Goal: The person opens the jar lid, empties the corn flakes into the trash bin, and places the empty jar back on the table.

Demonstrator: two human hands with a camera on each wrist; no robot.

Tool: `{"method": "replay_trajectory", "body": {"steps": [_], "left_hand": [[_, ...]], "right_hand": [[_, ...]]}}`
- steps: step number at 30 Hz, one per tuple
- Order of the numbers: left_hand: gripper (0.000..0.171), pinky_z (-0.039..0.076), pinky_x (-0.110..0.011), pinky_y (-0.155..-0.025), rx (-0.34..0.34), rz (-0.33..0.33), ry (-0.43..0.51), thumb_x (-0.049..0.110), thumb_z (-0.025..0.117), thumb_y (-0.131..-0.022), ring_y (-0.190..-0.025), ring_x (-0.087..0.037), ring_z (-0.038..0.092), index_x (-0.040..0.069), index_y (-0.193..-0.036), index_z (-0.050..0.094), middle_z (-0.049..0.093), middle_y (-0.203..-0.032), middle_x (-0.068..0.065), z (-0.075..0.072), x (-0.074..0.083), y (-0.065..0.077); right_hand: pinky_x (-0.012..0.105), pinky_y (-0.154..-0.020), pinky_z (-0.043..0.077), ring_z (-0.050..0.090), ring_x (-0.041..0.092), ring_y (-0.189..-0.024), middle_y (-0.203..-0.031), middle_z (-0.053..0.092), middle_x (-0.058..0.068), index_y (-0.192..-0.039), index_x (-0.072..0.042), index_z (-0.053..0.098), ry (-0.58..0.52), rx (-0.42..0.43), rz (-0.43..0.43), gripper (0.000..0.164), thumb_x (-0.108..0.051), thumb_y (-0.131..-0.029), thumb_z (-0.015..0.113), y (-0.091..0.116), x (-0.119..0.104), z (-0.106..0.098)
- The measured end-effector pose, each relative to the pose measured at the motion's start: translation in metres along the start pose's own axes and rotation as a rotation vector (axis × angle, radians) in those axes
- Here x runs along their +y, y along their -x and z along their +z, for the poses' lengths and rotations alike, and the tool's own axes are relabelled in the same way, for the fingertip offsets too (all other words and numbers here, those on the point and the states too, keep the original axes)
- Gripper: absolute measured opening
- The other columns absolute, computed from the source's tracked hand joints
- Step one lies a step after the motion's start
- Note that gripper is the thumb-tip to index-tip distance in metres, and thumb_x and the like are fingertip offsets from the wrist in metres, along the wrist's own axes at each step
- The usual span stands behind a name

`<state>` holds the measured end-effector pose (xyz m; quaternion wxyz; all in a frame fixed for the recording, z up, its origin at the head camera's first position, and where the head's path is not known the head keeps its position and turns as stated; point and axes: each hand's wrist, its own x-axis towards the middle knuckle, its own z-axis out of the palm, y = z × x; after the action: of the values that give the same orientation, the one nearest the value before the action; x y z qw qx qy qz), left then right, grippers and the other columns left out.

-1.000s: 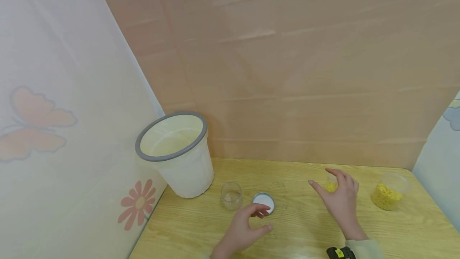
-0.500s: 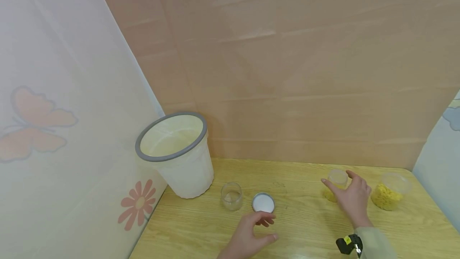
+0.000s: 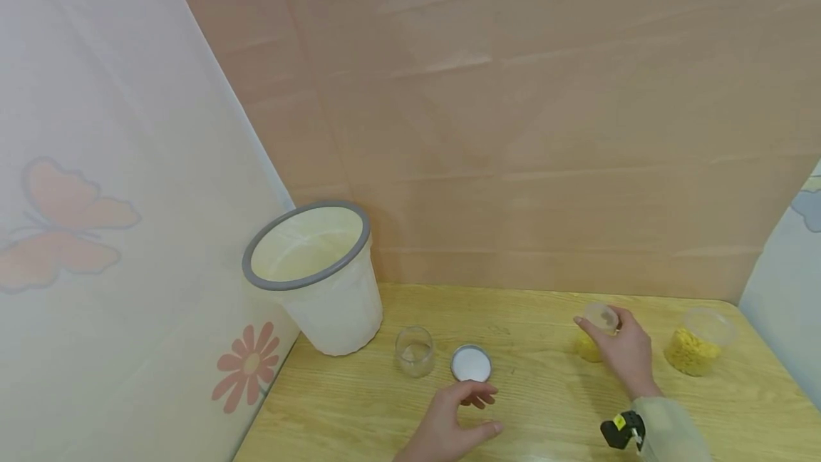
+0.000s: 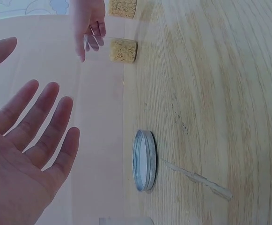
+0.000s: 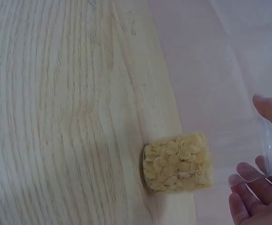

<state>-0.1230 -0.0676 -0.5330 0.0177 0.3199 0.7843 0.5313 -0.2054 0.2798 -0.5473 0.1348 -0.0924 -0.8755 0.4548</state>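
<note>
My right hand [image 3: 625, 356] curls its thumb and fingers round the upper part of a clear jar [image 3: 589, 349], partly filled with yellow flakes, upright on the wooden table. In the right wrist view the flakes [image 5: 178, 163] show below the fingers, which are seen through the clear wall. My left hand [image 3: 452, 421] holds nothing. Its fingers are spread loosely in the left wrist view, palm showing. Just beyond it on the table lies a round metal-rimmed lid [image 3: 471, 365] with a white inner face. To the lid's left stands a clear glass [image 3: 414, 353].
A second, wider clear jar [image 3: 693, 352] of yellow flakes stands to the right of my right hand. At the back left is a large white bin [image 3: 343, 319] with a grey rim. A pinkish-brown sheet [image 3: 513, 162] hangs behind the table [image 3: 526, 405].
My right hand moved right to the smaller jar, then its fingers closed in round the upper part. My left hand drifted slightly right and toward me, uncovering the lid.
</note>
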Motion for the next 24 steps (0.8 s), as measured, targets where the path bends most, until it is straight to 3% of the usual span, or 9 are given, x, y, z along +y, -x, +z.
{"method": "replay_trajectory", "body": {"steps": [7,11,15,21,24], "left_hand": [[0.037,0.052,-0.03,-0.087,0.003,0.001,0.003,0.02,0.078,-0.092,-0.099,-0.004,0.063,0.02,-0.126,0.066,0.068,-0.112,0.012,-0.001,0.001,-0.001],[0.036,0.05,-0.029,-0.086,0.007,-0.023,-0.014,0.026,0.078,-0.093,-0.1,-0.004,0.062,0.022,-0.126,0.066,0.068,-0.112,0.014,-0.002,0.002,0.0],[0.035,0.049,-0.03,-0.087,0.003,-0.055,-0.008,0.034,0.075,-0.094,-0.102,-0.004,0.061,0.024,-0.126,0.066,0.067,-0.114,0.015,-0.002,0.002,0.0],[0.036,0.049,-0.031,-0.088,0.005,-0.079,-0.005,0.038,0.075,-0.094,-0.104,-0.005,0.06,0.025,-0.126,0.065,0.067,-0.116,0.015,0.0,0.003,-0.002],[0.037,0.048,-0.032,-0.089,0.024,-0.08,-0.017,0.039,0.075,-0.093,-0.106,-0.006,0.059,0.026,-0.127,0.065,0.066,-0.118,0.015,0.0,0.005,-0.002]], "right_hand": [[0.043,-0.069,0.048,0.056,0.039,-0.101,-0.121,0.059,0.03,-0.14,0.009,0.049,0.009,0.0,-0.001,0.084,-0.054,-0.09,0.073,0.004,-0.013,0.001],[0.033,-0.061,0.044,0.054,0.03,-0.088,-0.11,0.062,0.023,-0.137,0.005,0.054,0.001,-0.001,-0.005,0.081,-0.054,-0.088,0.076,0.01,-0.024,0.003],[0.033,-0.064,0.044,0.053,0.028,-0.089,-0.107,0.062,0.018,-0.134,0.003,0.058,-0.013,-0.003,-0.011,0.077,-0.054,-0.086,0.078,0.017,-0.041,0.005],[0.043,-0.074,0.051,0.057,0.036,-0.106,-0.122,0.063,0.023,-0.137,0.002,0.059,-0.042,-0.046,-0.053,0.078,-0.053,-0.086,0.079,0.025,-0.068,0.003],[0.039,-0.071,0.052,0.058,0.033,-0.103,-0.121,0.065,0.021,-0.137,-0.001,0.06,-0.044,-0.055,-0.079,0.077,-0.054,-0.085,0.079,0.029,-0.082,0.001]]}}
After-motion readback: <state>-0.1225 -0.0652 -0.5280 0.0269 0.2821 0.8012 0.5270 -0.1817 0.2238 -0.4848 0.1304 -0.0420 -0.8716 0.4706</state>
